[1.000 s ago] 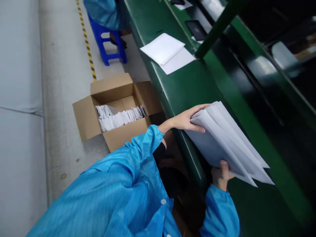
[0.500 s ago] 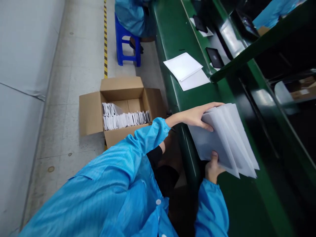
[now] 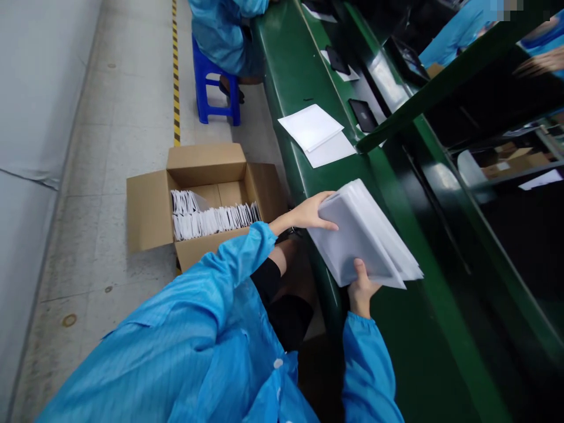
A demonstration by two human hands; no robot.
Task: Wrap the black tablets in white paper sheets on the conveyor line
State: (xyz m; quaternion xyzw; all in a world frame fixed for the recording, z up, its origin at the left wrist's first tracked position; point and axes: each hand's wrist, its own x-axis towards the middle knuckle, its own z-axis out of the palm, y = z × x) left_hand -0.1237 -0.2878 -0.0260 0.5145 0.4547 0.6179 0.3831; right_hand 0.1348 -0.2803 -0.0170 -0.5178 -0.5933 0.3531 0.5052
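Both hands hold a stack of white, slightly see-through flat sleeves (image 3: 356, 235) over the green bench (image 3: 282, 76). My left hand (image 3: 312, 211) grips the stack's upper left edge, its thumb lying on the front face. At the lower edge my right hand (image 3: 363, 286) clasps it, thumb in front and the other fingers hidden behind. The sleeves are tilted, and their right-hand edges fan slightly apart. What they contain, if anything, I cannot make out. Beyond the stack, two white sheets (image 3: 315, 132) overlap on the bench.
An open cardboard box (image 3: 150, 205) on the floor to the left holds rows of upright white packets (image 3: 211, 222). A co-worker in blue sits on a blue stool (image 3: 215, 88) ahead. Dark flat devices (image 3: 363, 114) lie along the bench. A green bar (image 3: 423, 91) crosses at right.
The stack has been drawn closer together, its sleeves less fanned out than before. Both hands have kept their hold. The whole view has shifted slightly.
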